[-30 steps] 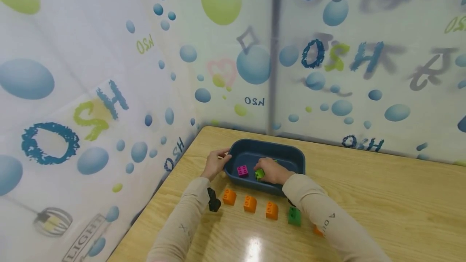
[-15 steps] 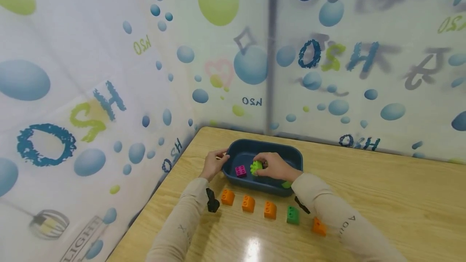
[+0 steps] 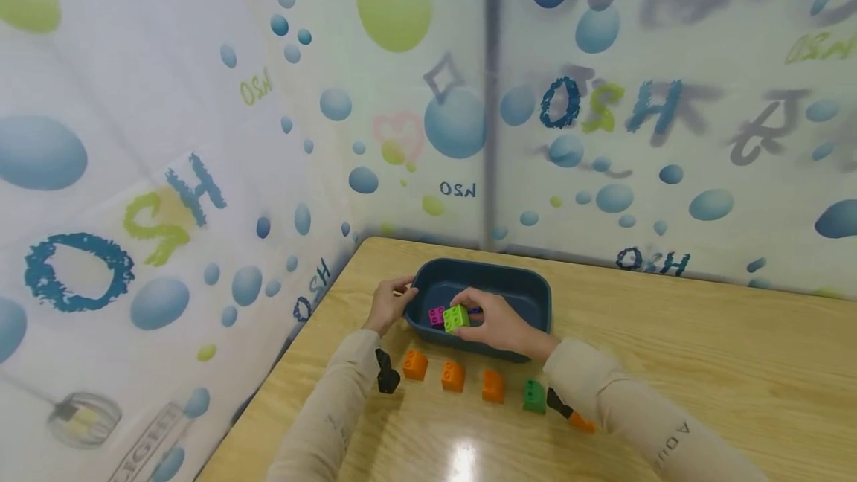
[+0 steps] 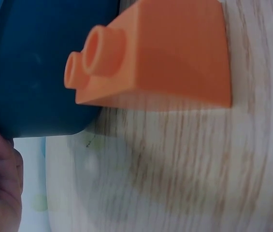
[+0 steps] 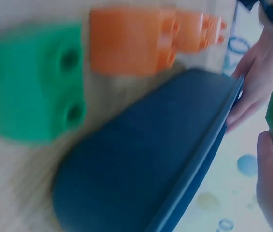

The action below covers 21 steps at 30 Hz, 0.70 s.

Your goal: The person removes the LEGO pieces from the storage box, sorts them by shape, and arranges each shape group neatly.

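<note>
My right hand [image 3: 504, 324] pinches a lime-green toy building brick [image 3: 456, 318] between thumb and fingers, above the dark blue plastic tub [image 3: 539, 296]. The brick's studs show in the head view. Part of a magenta brick [image 3: 437, 317] is visible in the tub beside the lime-green one. A small bright blue piece shows behind the right fingers, too covered to tell its kind. My left hand [image 3: 388, 306] holds the tub's left rim. In the left wrist view, its fingers [image 4: 3, 162] are at the tub's edge.
In front of the tub, a row on the wooden table [image 3: 669, 348] has orange bricks [image 3: 452, 376], a green brick [image 3: 533, 396] and, partly hidden by the right wrist's black device, another orange piece [image 3: 582, 422]. Printed curtains [image 3: 428, 214] hang behind and left.
The right hand has lifted the lime-green brick from the tub floor and brought it left and nearer, turning its studs into view. The left hand stays on the rim.
</note>
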{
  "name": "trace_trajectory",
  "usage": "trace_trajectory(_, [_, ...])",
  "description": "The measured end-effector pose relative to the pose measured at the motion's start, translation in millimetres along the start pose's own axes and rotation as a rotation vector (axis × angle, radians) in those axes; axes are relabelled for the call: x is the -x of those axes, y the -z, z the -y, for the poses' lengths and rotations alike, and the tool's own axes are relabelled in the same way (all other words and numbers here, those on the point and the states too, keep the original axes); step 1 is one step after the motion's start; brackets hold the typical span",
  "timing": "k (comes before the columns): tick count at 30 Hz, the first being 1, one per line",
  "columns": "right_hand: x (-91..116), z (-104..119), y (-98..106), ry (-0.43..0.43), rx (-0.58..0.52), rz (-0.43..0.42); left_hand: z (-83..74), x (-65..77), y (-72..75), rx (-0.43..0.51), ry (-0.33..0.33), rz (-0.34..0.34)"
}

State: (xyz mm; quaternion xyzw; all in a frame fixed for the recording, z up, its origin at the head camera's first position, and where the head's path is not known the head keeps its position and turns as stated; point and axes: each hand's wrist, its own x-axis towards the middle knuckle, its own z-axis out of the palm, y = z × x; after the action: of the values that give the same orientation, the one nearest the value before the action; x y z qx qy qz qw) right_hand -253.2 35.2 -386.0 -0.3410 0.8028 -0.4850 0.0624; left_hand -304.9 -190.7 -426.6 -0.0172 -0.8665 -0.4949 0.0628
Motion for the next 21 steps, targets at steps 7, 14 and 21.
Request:
trace_trajectory(7, [10, 15, -22, 0.022, -0.024, 0.085, -5.7, -2.3, -2.7, -0.007, 0.008, -0.020])
trace_trajectory(14, [20, 19, -53, 0.046, -0.068, 0.116, -4.8, -1.6, -2.4, -0.035, -0.025, -0.036])
trace_trajectory(21, [29, 18, -81, -0.040, -0.133, 0.153, -2.0, 2.0, -3.7, -0.014, -0.025, -0.036])
